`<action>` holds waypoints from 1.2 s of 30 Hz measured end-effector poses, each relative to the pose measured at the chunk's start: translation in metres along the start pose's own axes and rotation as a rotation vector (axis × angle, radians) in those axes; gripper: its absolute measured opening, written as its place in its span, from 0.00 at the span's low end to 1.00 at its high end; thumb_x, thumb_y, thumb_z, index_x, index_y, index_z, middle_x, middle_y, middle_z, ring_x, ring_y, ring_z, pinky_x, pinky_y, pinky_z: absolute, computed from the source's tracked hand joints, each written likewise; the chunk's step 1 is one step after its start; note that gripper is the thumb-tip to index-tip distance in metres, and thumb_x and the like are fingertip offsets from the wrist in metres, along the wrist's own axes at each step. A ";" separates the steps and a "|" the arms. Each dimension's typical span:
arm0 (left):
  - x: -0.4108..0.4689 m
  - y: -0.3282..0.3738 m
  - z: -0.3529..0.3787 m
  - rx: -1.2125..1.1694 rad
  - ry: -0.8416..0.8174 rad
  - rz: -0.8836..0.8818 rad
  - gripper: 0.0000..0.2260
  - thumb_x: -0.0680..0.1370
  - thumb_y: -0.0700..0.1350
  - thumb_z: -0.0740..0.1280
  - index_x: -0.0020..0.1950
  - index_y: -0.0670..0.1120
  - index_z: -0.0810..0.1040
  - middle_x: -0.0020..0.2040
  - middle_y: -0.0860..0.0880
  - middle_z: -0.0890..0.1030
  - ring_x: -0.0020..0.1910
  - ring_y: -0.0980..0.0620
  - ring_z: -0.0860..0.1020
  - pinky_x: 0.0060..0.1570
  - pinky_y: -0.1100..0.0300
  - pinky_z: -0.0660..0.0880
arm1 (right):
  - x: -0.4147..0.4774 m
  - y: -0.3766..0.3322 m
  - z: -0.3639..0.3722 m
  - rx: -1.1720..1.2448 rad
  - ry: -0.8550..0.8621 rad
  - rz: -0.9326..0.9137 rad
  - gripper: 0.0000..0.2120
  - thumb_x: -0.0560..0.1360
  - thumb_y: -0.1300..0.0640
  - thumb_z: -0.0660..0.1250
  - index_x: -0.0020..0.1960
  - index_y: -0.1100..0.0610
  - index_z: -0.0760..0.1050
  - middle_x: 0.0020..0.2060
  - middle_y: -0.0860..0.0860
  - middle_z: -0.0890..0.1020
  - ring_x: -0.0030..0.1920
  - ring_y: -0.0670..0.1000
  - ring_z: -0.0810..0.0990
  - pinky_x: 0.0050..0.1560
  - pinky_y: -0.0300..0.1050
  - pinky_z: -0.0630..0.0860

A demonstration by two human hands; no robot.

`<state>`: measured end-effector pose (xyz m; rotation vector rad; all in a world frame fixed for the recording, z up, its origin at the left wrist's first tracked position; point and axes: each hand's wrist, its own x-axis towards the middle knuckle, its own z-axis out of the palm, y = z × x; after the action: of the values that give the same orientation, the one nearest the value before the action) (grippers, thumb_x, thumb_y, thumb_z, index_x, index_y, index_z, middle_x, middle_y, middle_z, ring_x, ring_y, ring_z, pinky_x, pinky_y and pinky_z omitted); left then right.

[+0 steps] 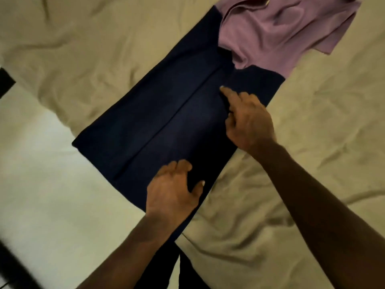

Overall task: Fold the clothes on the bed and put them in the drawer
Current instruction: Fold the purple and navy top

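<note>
Nearest the camera, two bare forearms are seen reaching in from the near edge, the left one from the near centre and the right one from the near right. The left hand (173, 190) is laid on the near end of a dark navy fabric garment (166, 113), its fingers loosely bent on the cloth and its thumb spread out to the right, close to the garment's near right edge. The right hand (250, 122) is placed farther off at the garment's right edge, with the index finger stretched straight and pressed on the cloth while the other fingers are curled under; whether any fabric is pinched by them cannot be told. The navy garment is spread flat as a long rectangle on a wrinkled beige bedsheet (312, 142), running from near left to far right, with a straight crease down its length. Its left long edge and near left corner are seen lying clean on the sheet. Its far end is overlapped by a crumpled mauve fabric garment (281, 32), which is touching it and is spread toward the far right corner. Open sheet is left to the right of both hands and across the far left. Blurred dark shapes are seen at the left edge (6, 80) and the near left corner.
</note>
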<state>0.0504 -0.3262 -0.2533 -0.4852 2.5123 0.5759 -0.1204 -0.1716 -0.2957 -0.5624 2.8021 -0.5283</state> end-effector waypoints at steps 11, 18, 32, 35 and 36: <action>-0.004 -0.038 -0.048 -0.608 0.144 -0.136 0.05 0.83 0.53 0.66 0.53 0.54 0.74 0.39 0.57 0.78 0.38 0.60 0.77 0.39 0.58 0.72 | -0.001 -0.050 -0.020 0.161 -0.039 0.286 0.24 0.80 0.49 0.65 0.74 0.54 0.70 0.66 0.60 0.73 0.67 0.62 0.71 0.67 0.56 0.71; 0.012 -0.098 -0.071 -0.368 -0.167 -0.183 0.12 0.76 0.58 0.73 0.49 0.52 0.76 0.41 0.55 0.78 0.42 0.55 0.77 0.46 0.57 0.73 | -0.067 -0.084 0.010 0.425 0.248 0.662 0.23 0.81 0.48 0.65 0.73 0.52 0.67 0.63 0.55 0.75 0.60 0.54 0.76 0.62 0.50 0.72; 0.003 -0.126 -0.063 -0.499 0.200 0.045 0.09 0.78 0.51 0.73 0.57 0.54 0.79 0.46 0.56 0.81 0.45 0.59 0.79 0.48 0.63 0.74 | -0.100 -0.120 0.057 0.668 -0.278 0.816 0.19 0.67 0.39 0.74 0.38 0.54 0.74 0.35 0.50 0.86 0.44 0.57 0.85 0.53 0.56 0.82; 0.010 -0.125 -0.074 -0.158 0.208 0.064 0.09 0.79 0.56 0.70 0.56 0.56 0.76 0.46 0.57 0.80 0.44 0.55 0.78 0.43 0.57 0.73 | -0.097 -0.110 0.039 0.560 -0.431 0.760 0.25 0.66 0.33 0.70 0.45 0.56 0.82 0.38 0.50 0.87 0.45 0.56 0.86 0.53 0.55 0.83; 0.016 -0.122 -0.078 -0.039 0.127 0.023 0.09 0.79 0.58 0.70 0.53 0.57 0.75 0.45 0.56 0.80 0.44 0.52 0.79 0.43 0.56 0.72 | -0.091 -0.102 0.028 0.476 -0.376 0.748 0.24 0.68 0.33 0.69 0.47 0.54 0.82 0.42 0.49 0.87 0.47 0.55 0.85 0.54 0.52 0.81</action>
<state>0.0603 -0.4705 -0.2383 -0.5227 2.6347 0.6221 0.0028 -0.2310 -0.2672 0.4282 2.1775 -0.7696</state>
